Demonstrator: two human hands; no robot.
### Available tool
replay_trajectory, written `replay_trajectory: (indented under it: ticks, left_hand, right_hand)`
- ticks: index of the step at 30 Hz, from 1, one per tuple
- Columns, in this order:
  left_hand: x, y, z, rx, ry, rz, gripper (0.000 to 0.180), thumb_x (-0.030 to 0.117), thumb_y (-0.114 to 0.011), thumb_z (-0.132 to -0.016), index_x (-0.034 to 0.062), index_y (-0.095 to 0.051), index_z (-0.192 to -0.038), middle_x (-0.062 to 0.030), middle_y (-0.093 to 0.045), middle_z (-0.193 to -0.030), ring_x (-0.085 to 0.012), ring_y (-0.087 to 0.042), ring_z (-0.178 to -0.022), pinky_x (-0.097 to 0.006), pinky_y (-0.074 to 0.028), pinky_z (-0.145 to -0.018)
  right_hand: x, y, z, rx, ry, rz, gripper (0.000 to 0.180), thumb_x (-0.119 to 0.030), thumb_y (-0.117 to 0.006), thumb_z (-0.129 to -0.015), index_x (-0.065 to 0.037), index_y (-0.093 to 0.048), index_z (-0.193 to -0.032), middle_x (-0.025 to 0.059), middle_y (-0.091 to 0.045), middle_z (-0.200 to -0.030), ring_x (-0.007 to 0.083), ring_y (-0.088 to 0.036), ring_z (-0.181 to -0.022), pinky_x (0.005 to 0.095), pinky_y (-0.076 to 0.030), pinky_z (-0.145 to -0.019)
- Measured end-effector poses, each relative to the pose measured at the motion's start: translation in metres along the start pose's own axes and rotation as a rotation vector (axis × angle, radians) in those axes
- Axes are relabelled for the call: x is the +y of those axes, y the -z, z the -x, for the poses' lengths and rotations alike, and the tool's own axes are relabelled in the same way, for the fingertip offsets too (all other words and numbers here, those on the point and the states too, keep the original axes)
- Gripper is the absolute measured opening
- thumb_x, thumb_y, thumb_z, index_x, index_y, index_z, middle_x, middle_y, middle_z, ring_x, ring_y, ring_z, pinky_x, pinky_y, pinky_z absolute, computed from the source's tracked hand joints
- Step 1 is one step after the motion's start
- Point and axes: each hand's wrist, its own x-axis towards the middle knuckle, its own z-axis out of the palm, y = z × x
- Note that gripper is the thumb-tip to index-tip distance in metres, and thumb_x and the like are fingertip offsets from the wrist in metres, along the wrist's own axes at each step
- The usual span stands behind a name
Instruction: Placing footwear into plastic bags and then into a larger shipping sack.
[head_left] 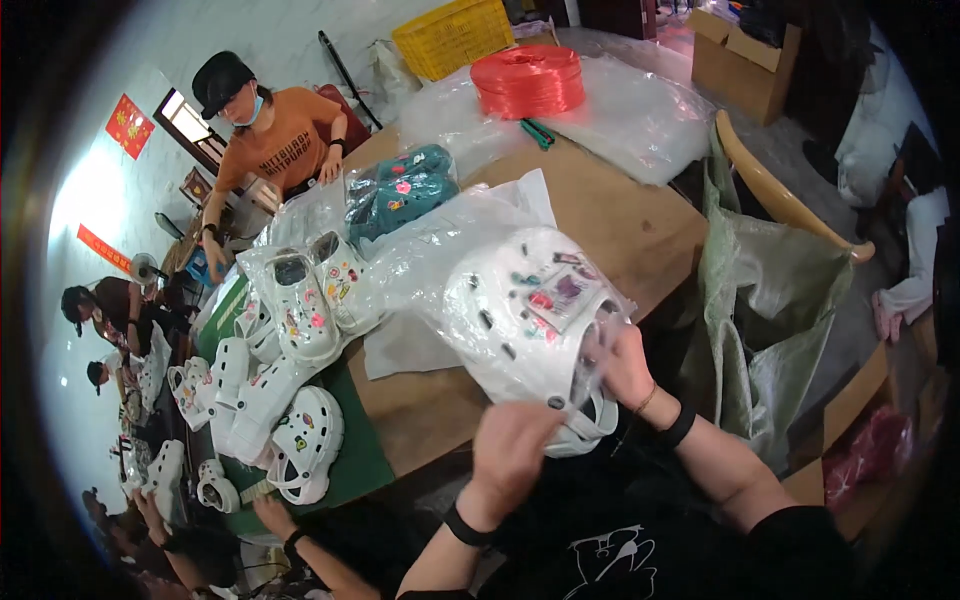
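Note:
A white clog [480, 290] with colourful charms is held up in front of me, inside a clear plastic bag [405, 285]. Part of a second white clog's strap [590, 425] shows beneath it. My right hand [626, 368] is closed on the bag at the clog's heel end. My left hand [512, 450], slightly blurred, pinches the bag near the lower heel; its fingertips are partly hidden. Under the bag lies a white sheet [400, 352] on the brown tabletop [415, 420].
Bagged white clogs [300, 320] and bagged teal clogs [400, 195] lie beyond. Loose white clogs [300, 440] cover a green surface at left. A red twine roll [527, 82] and green snips [538, 133] sit far back. A sack [760, 330] hangs right. Co-workers stand left.

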Motion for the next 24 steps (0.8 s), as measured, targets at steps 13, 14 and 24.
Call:
replay_trajectory:
  ticks: [13,14,24]
  left_hand:
    - [-0.013,-0.041,-0.002,0.136,0.345,0.216,0.046,0.0,-0.066,-0.081,0.0008,-0.049,-0.124,-0.0185,-0.054,-0.117,-0.0337,-0.055,-0.105,-0.039,-0.045,-0.093]
    - [-0.015,-0.049,-0.001,0.167,0.371,0.294,0.046,0.0,-0.067,-0.082,0.0008,-0.049,-0.124,-0.0179,-0.053,-0.118,-0.0334,-0.056,-0.103,-0.038,-0.047,-0.09]
    - [-0.029,-0.059,-0.023,0.197,0.387,0.055,0.032,-0.002,-0.062,-0.077,0.0034,-0.057,-0.108,-0.0142,-0.057,-0.106,-0.032,-0.06,-0.092,-0.041,-0.051,-0.075]
  right_hand:
    - [0.009,0.03,-0.017,0.152,-0.012,-0.338,0.032,-0.017,-0.053,-0.083,0.006,-0.059,-0.105,0.0134,-0.065,-0.096,0.0194,-0.058,-0.092,0.0333,-0.047,-0.082]
    - [0.012,0.033,-0.015,0.159,-0.016,-0.334,0.033,-0.017,-0.053,-0.083,0.006,-0.059,-0.105,0.0134,-0.064,-0.097,0.0194,-0.058,-0.093,0.0332,-0.047,-0.082]
    - [0.052,0.063,0.013,0.245,-0.062,-0.304,0.035,-0.017,-0.052,-0.084,0.007,-0.058,-0.108,0.0138,-0.064,-0.101,0.02,-0.058,-0.095,0.033,-0.047,-0.084]
